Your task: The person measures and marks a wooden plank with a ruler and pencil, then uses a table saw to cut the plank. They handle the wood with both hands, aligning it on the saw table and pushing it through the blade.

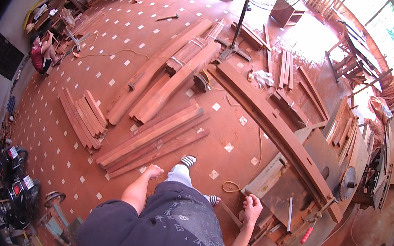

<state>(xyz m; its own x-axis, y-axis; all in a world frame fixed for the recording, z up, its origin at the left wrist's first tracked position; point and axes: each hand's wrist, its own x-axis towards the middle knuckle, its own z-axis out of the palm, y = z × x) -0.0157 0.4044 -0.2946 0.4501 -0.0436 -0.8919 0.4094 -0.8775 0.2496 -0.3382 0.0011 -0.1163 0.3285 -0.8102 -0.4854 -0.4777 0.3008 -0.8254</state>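
With twelve o'clock taken as straight ahead of the person, the left hand (153,171) is held low towards eleven o'clock, fingers loosely curled; whether anything is gripped in it cannot be told. Just beyond it, a fanned group of reddish planks (149,135) is laid on the tiled floor (210,146), so the way ahead is partly blocked. The right hand (251,209) is held towards three o'clock, beside the edge of the saw table (278,195), its fingers bent inward; contact with the table, or a hold on anything, cannot be made out.

The saw table is crossed by a long slotted beam (278,132), by which the space from one to two o'clock is barred. Past the beam, a round saw blade (348,184) is seen between two and three. A red-handled tool (307,235) is found at three, and a yellow cord loop (231,186) at two. Longer timbers (172,84) are spread towards twelve, with a metal stand (237,30) behind. Shorter planks (83,117) are stacked at ten, motorbikes (19,190) are parked at nine, and a co-worker (43,54) is seen low down between ten and eleven.
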